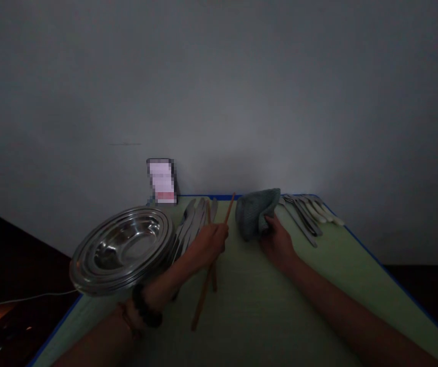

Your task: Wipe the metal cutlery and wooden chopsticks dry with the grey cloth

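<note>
My left hand is closed around a long wooden chopstick that slants from the table's far edge down toward me. A second wooden stick lies on the table just beneath it. My right hand grips a grey-green cloth, bunched up near the back of the table. The two hands sit side by side, a short gap apart. A dark beaded bracelet is on my left wrist.
A stack of shiny steel plates overhangs the left table edge. Several knives and spoons lie beside it. More cutlery rests at the back right. A blurred upright object leans on the wall. The green table has a blue rim.
</note>
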Available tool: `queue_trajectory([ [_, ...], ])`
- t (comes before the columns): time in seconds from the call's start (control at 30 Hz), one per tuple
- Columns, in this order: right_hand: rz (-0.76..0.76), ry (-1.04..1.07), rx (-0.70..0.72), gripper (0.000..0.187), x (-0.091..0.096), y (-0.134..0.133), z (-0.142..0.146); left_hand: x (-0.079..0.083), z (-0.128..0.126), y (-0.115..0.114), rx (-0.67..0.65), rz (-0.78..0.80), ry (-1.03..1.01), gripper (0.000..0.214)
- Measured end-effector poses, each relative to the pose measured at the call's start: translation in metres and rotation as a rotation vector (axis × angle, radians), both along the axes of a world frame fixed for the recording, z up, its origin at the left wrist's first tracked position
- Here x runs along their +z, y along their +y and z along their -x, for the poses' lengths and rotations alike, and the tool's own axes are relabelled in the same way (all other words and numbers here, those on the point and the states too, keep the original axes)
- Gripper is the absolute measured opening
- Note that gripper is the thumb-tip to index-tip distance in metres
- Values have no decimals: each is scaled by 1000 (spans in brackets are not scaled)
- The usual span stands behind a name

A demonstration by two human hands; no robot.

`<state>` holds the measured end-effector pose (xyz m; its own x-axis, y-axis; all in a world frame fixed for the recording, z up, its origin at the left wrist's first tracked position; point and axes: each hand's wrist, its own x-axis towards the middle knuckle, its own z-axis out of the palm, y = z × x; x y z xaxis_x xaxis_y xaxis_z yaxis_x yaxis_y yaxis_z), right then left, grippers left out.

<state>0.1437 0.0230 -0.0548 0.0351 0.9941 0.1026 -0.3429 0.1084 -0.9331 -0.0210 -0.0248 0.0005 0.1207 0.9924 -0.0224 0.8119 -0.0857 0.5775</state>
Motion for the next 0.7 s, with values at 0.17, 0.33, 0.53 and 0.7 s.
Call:
queue_trajectory([
  [0.17, 240, 227, 142, 15, 7, 0, 14, -8, 3, -18, -87, 48, -102, 44],
  [0.33, 169, 90, 240, 19, 13, 9, 20, -4, 26, -25, -110, 19, 193, 35],
  [0.53, 244, 222, 243, 13, 16, 9, 37, 0, 33, -26, 0, 37, 231, 35],
  [0.7, 198, 237, 278, 26, 21, 2, 32, -10, 19, -11, 53, -53, -216, 38],
])
